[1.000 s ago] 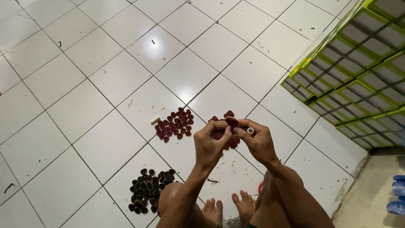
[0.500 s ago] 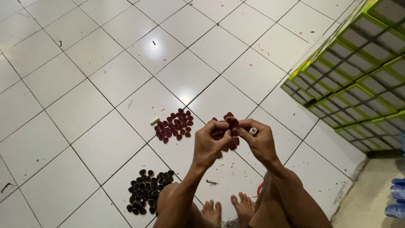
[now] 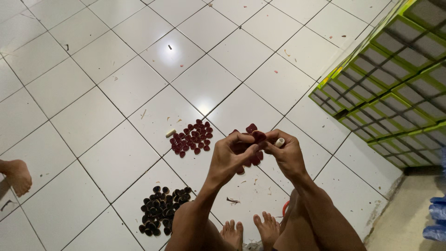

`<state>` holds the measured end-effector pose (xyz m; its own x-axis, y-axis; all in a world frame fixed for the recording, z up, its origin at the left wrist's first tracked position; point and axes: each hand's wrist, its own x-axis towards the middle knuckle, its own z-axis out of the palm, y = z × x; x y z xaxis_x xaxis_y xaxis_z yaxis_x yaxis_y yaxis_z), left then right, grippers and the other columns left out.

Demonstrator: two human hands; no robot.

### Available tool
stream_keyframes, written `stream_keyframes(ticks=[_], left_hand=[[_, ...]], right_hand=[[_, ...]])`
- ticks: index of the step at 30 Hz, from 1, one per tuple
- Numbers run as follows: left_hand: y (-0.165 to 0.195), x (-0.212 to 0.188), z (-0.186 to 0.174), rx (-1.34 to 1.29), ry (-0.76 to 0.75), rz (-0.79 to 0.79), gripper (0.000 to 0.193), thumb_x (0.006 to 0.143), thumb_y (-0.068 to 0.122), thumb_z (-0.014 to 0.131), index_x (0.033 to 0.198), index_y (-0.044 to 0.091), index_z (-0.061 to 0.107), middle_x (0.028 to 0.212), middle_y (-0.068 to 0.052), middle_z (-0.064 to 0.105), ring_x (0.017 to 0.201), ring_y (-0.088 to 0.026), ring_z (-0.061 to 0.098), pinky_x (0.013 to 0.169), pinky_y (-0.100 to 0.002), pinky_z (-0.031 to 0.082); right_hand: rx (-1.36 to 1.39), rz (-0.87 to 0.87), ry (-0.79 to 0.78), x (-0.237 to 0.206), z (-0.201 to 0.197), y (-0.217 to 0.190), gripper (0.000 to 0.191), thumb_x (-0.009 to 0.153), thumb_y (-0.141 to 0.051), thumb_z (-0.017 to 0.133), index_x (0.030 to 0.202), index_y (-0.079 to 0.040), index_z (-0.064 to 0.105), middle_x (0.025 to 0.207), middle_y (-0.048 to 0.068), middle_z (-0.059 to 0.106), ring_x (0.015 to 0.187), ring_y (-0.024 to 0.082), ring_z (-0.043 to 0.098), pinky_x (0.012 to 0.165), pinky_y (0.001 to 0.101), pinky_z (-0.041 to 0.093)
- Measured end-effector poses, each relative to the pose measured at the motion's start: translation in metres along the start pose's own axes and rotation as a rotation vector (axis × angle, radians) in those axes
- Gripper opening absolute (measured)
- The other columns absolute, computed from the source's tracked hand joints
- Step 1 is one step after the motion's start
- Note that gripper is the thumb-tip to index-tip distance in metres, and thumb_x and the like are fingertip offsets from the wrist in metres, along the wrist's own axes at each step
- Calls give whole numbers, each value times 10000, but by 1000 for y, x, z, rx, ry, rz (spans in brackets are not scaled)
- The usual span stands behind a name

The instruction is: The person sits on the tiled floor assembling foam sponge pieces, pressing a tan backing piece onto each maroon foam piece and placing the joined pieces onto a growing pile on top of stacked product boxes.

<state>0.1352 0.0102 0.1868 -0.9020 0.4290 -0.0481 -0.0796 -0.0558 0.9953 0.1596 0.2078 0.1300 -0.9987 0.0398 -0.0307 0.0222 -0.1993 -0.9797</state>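
Observation:
My left hand (image 3: 232, 155) and my right hand (image 3: 285, 153) meet in front of me above the white tiled floor (image 3: 116, 88). Between their fingertips they pinch a small dark red piece (image 3: 258, 136). A small white cylinder (image 3: 279, 142) is tucked in my right hand's fingers. Under my hands lies a partly hidden heap of dark red pieces (image 3: 251, 128). A second heap of dark red pieces (image 3: 191, 138) lies to the left, with a small pale stub (image 3: 170, 133) beside it. A pile of black hollow pieces (image 3: 160, 209) sits near my left knee.
A stack of green-framed grid crates (image 3: 395, 88) stands at the right. Another person's bare foot (image 3: 16, 174) shows at the left edge. My own feet (image 3: 251, 230) rest below my hands. Small scraps litter the tiles, and blue objects (image 3: 436, 218) lie at the far right.
My hands have stayed together over the red heap, with only small finger movements on the red piece. The view has shifted slightly.

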Motion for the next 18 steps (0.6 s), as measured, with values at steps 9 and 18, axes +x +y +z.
stream_keyframes(ticks=[9,18], left_hand=[[-4,6,-13,374,-81,209,169,945,97,670,960,-48,584,793,-136,734,634,-147,774,470,-240,592],[-9,1,-15,483,-175,256,278,878,124,791,928,-36,570,716,-123,707,534,-170,719,458,-265,588]], right_hand=[[-717,-470,-160,-9,12,-31,549,776,-112,834,1276,-34,622,1048,34,711,828,124,670,706,262,561],[-954,-911,-153,-8,12,-25,283,815,-86,816,1072,-77,698,999,43,703,767,179,656,655,301,573]])
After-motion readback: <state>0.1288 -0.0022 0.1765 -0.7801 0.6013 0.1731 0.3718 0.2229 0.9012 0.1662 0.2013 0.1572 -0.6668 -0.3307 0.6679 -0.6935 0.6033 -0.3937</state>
